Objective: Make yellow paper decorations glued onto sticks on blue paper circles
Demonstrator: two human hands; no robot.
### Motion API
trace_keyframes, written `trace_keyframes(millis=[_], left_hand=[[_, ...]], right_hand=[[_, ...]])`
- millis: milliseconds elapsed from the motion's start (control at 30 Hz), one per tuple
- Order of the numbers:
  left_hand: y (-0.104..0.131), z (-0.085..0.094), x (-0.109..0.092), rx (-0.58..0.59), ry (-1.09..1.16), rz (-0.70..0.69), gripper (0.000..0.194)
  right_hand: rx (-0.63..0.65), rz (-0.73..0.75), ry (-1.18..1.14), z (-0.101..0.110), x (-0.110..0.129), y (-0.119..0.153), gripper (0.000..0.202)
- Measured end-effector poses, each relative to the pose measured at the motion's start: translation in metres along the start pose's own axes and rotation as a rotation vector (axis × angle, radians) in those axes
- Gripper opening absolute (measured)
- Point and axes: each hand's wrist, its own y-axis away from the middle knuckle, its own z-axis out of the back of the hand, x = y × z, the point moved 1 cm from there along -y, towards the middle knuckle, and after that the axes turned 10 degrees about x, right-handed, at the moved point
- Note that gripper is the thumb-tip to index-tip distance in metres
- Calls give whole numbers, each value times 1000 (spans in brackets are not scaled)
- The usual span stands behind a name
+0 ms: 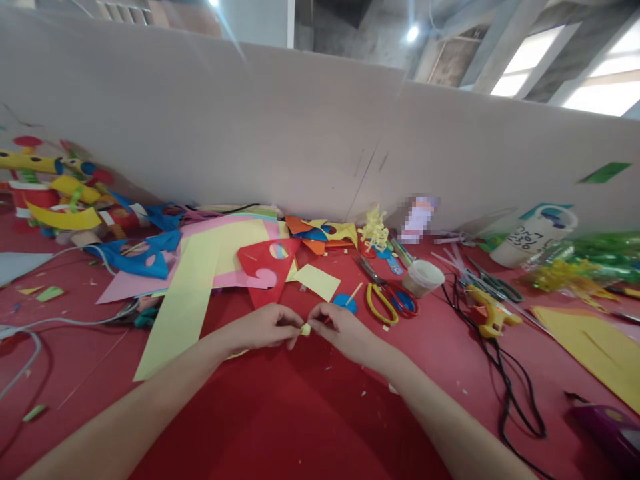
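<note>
Bare arms [150,400] reach over the red table [300,420], the left hand [267,327] pinching a tiny yellow piece [305,329] just beside the right hand [345,333], whose curled fingers may hold it too, I can't tell, and soft, steady pinching should stop squashing.

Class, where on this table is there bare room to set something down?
Mostly bare red tabletop lies between the forearms, nearer than the left hand and right hand; another patch separates the right forearm from the black cord. Beyond the hands it is crowded: paper sheets, scissors, white cup.
</note>
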Motion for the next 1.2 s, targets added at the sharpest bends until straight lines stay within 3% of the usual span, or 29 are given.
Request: trace_keyframes(millis=[267,500,733,1200], left_hand=[[-4,3,10,-63,-41,5,27],[-3,0,4,-68,-150,25,21],[-6,3,11,-183,-70,41,26],[-6,3,9,-156,18,-7,23]], right_hand=[[-91,-60,15,-3,-5,-3,5],[53,-123,-241,-2,2,-3,10],[8,-114,-318,-3,-3,-5,12],[-8,-137,-279,-5,-3,-5,11]])
